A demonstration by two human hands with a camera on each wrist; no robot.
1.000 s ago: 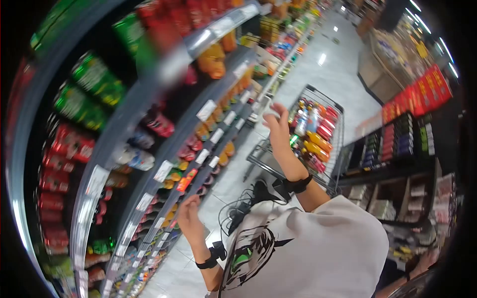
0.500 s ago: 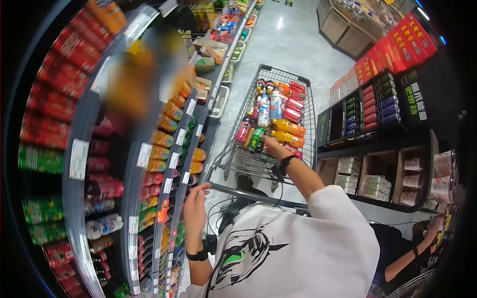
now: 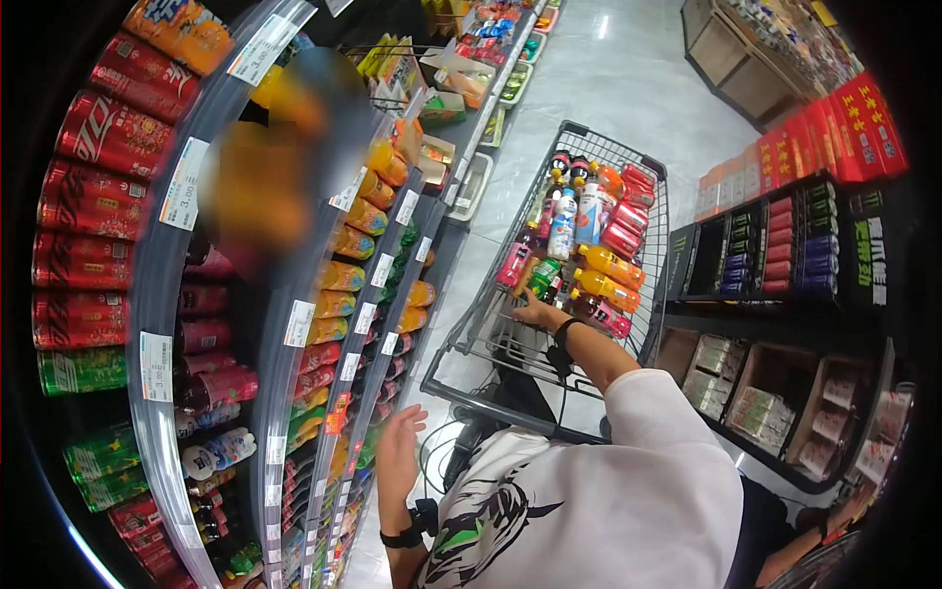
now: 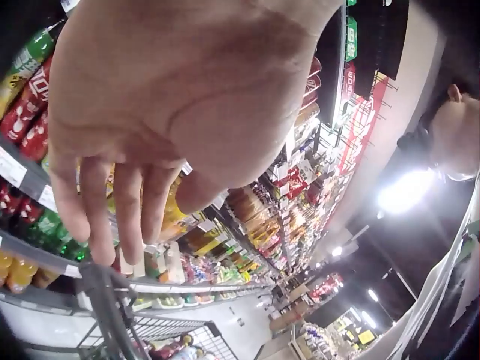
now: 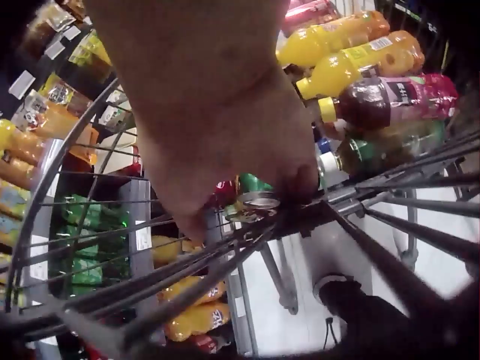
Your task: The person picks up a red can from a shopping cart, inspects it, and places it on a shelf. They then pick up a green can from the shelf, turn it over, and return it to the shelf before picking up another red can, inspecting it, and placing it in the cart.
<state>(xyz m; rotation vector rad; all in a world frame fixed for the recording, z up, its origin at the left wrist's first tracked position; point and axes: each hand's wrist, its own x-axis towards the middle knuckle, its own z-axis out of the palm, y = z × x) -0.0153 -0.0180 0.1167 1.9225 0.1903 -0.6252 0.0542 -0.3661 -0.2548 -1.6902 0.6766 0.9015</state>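
Observation:
My right hand [image 3: 535, 312] reaches down into a wire shopping cart [image 3: 471, 398]. In the right wrist view its fingers [image 5: 300, 176] curl over the top of a green can [image 5: 255, 196] near the cart floor. Beside it lie orange-yellow bottles [image 5: 352, 45] and a dark bottle with a pink label [image 5: 390, 97]. My left hand [image 3: 402, 442] hangs in the air with straight fingers [image 4: 131, 214], holding nothing, close to the edge of the drinks shelf [image 3: 339, 368].
Curved shelves of cans and bottles [image 3: 108, 196] fill the left side. The cart holds several bottles and red cans [image 3: 623, 236]. A dark drinks rack [image 3: 785, 245] and boxed goods [image 3: 765, 393] stand at the right. The tiled aisle [image 3: 628, 79] runs ahead.
My right hand came down from head height into the cart and closed over the green can. My left hand drew back a little from the shelf rail.

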